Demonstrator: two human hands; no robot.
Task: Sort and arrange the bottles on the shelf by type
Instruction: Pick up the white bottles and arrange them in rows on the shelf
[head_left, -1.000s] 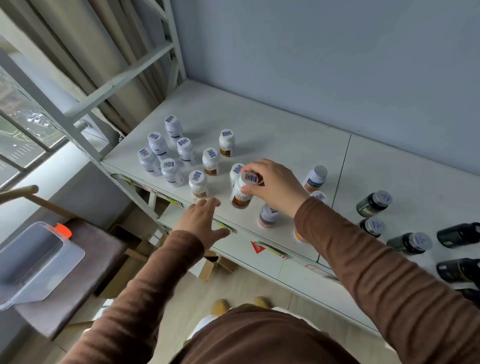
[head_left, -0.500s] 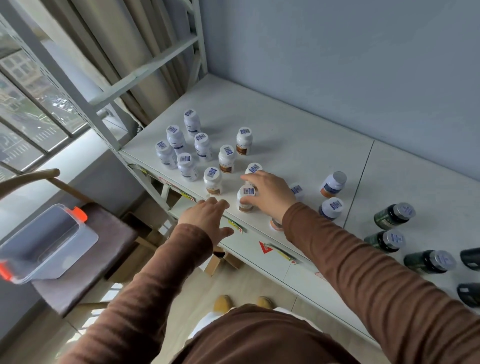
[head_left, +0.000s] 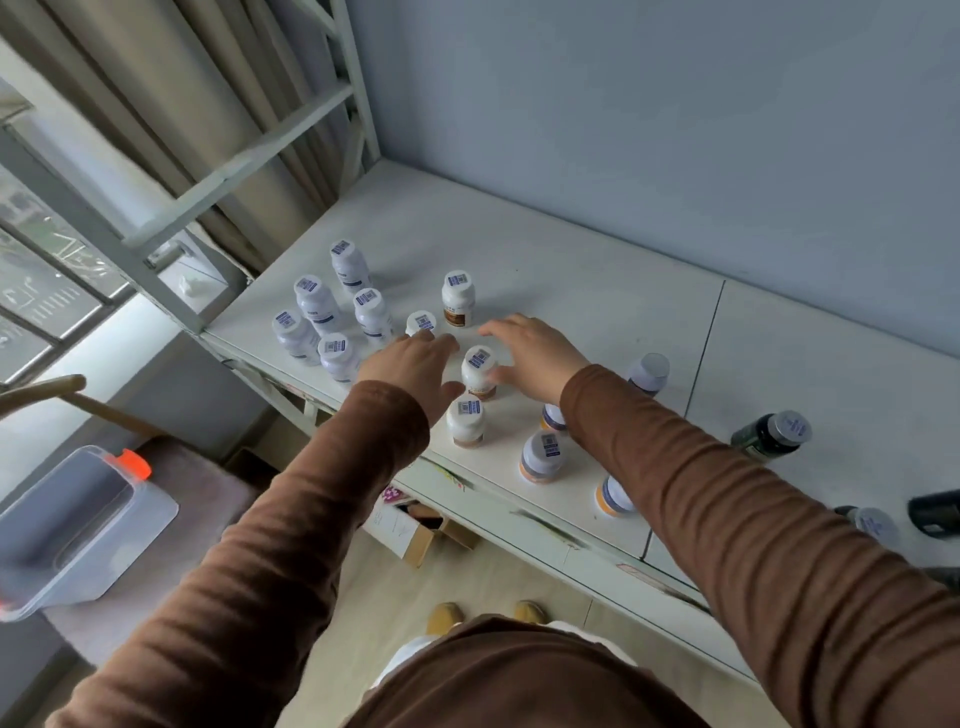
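On the white shelf (head_left: 571, 291) a cluster of white bottles with blue labels (head_left: 314, 304) stands at the left. Beside them stand white bottles with brown labels (head_left: 458, 301); one brown-label bottle (head_left: 479, 371) is upright between my hands and another (head_left: 466, 423) stands just in front of it. My right hand (head_left: 535, 353) hovers with fingers spread, thumb next to that middle bottle. My left hand (head_left: 415, 366) reaches flat over the shelf, fingers straight, near a bottle cap (head_left: 422, 323). Bottles with orange bands (head_left: 543, 457) stand under my right forearm.
Dark green bottles (head_left: 774, 434) and black ones (head_left: 935, 512) lie on the right panel of the shelf. A shelf upright (head_left: 358, 104) and curtain are at the back left. A clear lidded box (head_left: 72, 525) sits on a stool at the lower left; a cardboard box (head_left: 415, 530) is under the shelf.
My right hand set the brown-label bottle down upright and opened its fingers. My left hand moved forward from the shelf edge to over the bottles.
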